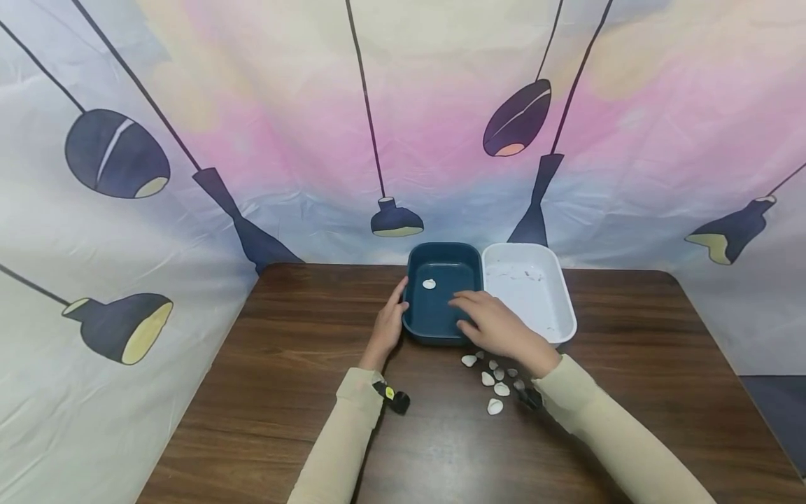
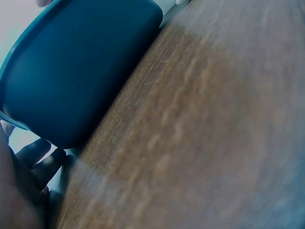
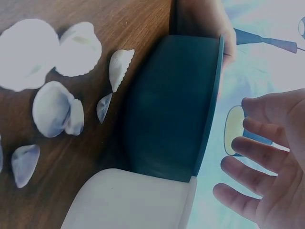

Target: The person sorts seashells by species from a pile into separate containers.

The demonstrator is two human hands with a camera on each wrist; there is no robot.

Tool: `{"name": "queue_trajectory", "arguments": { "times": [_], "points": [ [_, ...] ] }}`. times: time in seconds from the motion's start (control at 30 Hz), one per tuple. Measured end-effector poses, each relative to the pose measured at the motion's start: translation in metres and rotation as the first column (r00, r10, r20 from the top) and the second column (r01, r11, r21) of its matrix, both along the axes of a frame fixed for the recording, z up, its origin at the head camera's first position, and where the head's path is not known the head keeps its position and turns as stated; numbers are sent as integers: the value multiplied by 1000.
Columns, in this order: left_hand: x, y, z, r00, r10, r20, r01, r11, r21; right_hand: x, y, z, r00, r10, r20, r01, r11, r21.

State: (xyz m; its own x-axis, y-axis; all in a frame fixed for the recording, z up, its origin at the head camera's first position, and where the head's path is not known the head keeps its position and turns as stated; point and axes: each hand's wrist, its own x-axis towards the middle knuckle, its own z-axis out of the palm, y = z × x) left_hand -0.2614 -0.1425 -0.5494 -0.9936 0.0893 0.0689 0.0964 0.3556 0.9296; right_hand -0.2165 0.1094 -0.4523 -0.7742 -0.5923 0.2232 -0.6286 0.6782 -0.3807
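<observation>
A dark teal rectangular dish (image 1: 443, 315) stands near the table's far edge with one white seashell (image 1: 429, 284) lying inside. My left hand (image 1: 385, 323) rests against the dish's left side, its fingers along the wall and rim. Above the dish's right part hovers my right hand (image 1: 497, 325), fingers spread and slightly bent; the right wrist view shows nothing in that hand (image 3: 269, 152). Several seashells (image 1: 501, 389) lie loose on the wood in front of the dishes, near my right wrist. Up close they look white and fan-shaped, some with bluish insides.
A white dish (image 1: 529, 287) stands directly right of the teal one, with small dark specks on its bottom. Behind the brown wooden table (image 1: 302, 336) hangs a backdrop cloth (image 1: 283, 140) printed with lamps. Each wrist wears a small black camera.
</observation>
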Motion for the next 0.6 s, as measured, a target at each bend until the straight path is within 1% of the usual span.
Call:
{"name": "queue_trajectory", "arguments": {
  "times": [0.17,0.3,0.47,0.6],
  "points": [
    [1,-1,0,1000,-2,-12,2,1000,5,8,4,-2,1000,-12,3,12,1000,-9],
    [1,0,-1,1000,8,-14,-8,1000,-2,16,8,-10,1000,0,6,0,1000,-22],
    [1,1,-1,1000,8,-6,-8,1000,-3,27,13,-19,998,42,-43,-45,997,-58],
    [1,1,0,1000,9,-7,-9,1000,-3,36,17,-22,995,63,-76,-69,995,-77]
  ]
}}
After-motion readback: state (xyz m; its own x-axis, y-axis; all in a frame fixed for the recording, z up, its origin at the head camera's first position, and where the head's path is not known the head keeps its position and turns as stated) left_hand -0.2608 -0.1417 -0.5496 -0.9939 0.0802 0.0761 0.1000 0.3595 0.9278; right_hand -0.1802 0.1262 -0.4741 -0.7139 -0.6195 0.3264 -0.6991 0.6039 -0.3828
